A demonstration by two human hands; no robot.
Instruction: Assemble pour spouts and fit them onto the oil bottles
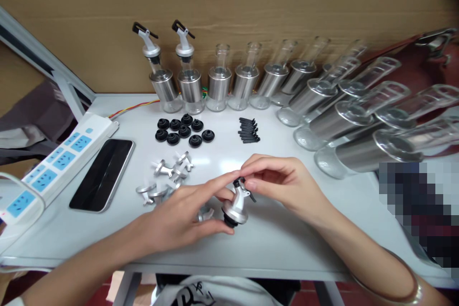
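Note:
Between my hands, above the front of the table, is a silver pour spout [236,206] with a black stopper at its base and a black lever cap at its top. My left hand [190,208] grips the spout, its thumb at the black stopper. The thumb and fingers of my right hand [278,181] pinch the black lever cap [239,182]. Left of it, partly behind my left hand, lie several bare silver spout heads [163,168]. Farther back are several black rubber stoppers [184,131] and a row of small black levers [248,131].
Glass bottles with steel sleeves [219,83] line the back and right side; two at the left carry fitted pour spouts [184,40]. A phone [103,174] and a white power strip [53,167] lie at the left. A cardboard sheet [229,0] stands behind.

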